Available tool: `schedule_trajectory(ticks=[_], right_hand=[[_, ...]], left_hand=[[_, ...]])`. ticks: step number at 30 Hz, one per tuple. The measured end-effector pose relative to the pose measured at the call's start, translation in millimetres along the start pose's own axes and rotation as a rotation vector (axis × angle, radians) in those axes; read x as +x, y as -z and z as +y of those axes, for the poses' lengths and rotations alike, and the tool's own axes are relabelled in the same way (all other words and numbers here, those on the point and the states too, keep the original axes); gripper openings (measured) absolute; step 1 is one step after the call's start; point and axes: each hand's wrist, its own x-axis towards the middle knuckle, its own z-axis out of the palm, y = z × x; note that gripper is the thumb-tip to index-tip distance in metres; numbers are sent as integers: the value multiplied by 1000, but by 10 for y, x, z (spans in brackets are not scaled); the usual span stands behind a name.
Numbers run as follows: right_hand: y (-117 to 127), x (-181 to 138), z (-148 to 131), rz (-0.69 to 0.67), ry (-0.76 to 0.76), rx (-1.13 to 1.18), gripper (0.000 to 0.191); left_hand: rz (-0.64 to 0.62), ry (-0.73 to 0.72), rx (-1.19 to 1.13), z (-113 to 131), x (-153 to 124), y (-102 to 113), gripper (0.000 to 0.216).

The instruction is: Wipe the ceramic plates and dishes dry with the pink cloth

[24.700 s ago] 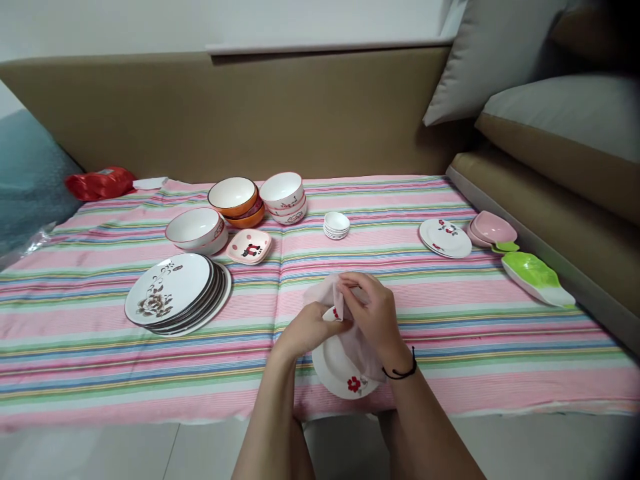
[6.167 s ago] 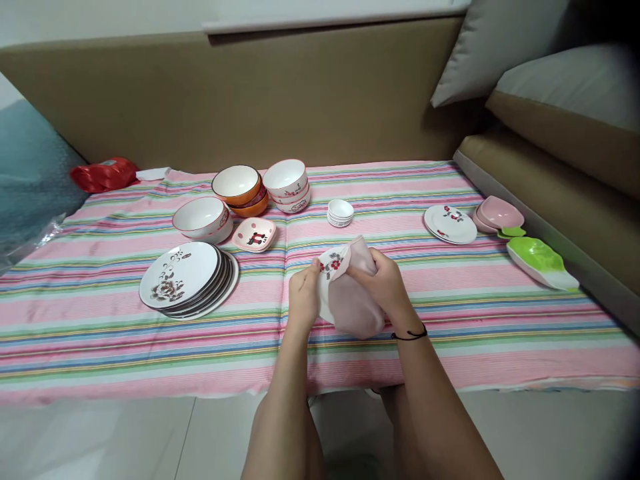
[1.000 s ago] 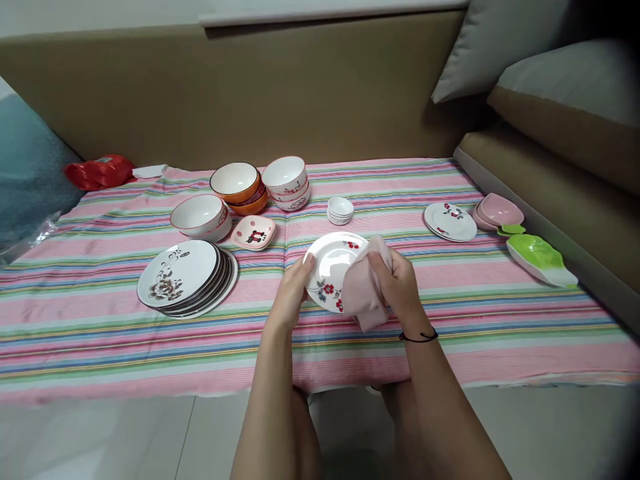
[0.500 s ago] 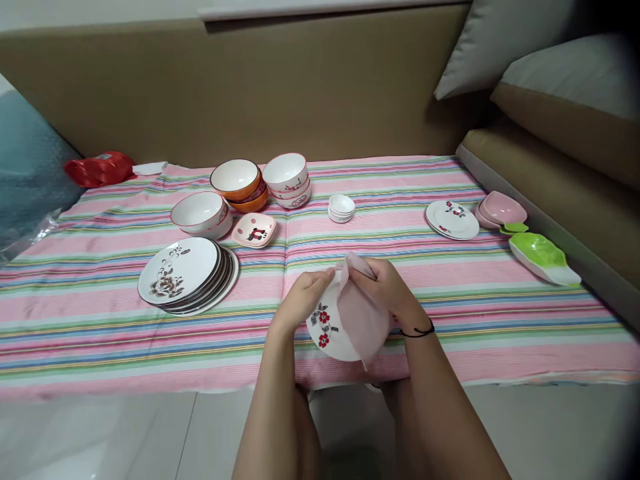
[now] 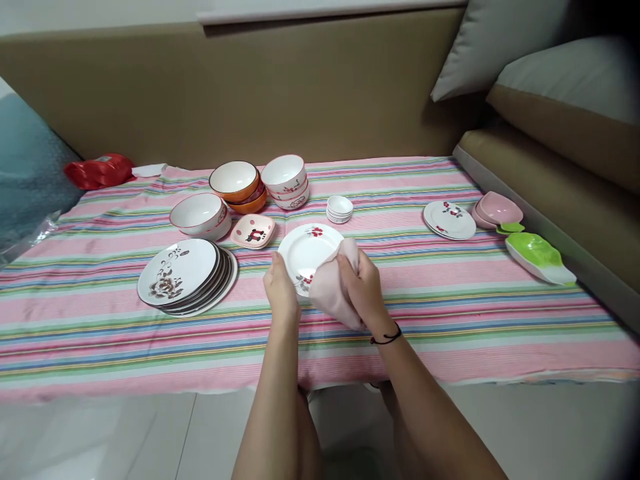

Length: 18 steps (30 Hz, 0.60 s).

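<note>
Head view: the flowered plate (image 5: 303,251) is held over the striped sheet (image 5: 200,357), seemingly unfinished: the left hand (image 5: 281,288) clamps its fingers on the left rim, the right hand (image 5: 364,288) on a pink cloth (image 5: 330,291) covering the near right edge. A plate stack (image 5: 179,272) at left and plate pair (image 5: 449,221) at right lie set down. Far, a brown backrest (image 5: 325,100); near, tiled floor (image 5: 110,433).

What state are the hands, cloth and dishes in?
held plate: partly covered
cloth: bunched against held plate
left hand: gripping held plate
right hand: clutching cloth
brown-flowered plates: stacked
orange/maroon bowls: stacked
red-rimmed bowls: two stacks
small dishes: stacked
cat dish: upright
plates at right: stacked
pink bowls: nested
green dish: upright
</note>
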Motion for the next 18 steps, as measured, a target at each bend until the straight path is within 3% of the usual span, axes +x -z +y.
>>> schedule_trajectory(ticks=[2,5,9,13,18], right_hand=[[-30,-36,-9,-13,-11,-8,26],[47,-21,6,-29,-10,-19,30],[251,66,64,-24,-25,-28,40],[371,107,134,-142,-41,-19,42],[340,78,165,-349,27,-45,40]], left_hand=[[11,-20,51,34,19,21,41],[-79,-35,186,91,21,70,41],[-334,18,380,132,-27,122,47],[-640,111,461,126,-83,146,48],[-814,260,436,127,-109,172,46]])
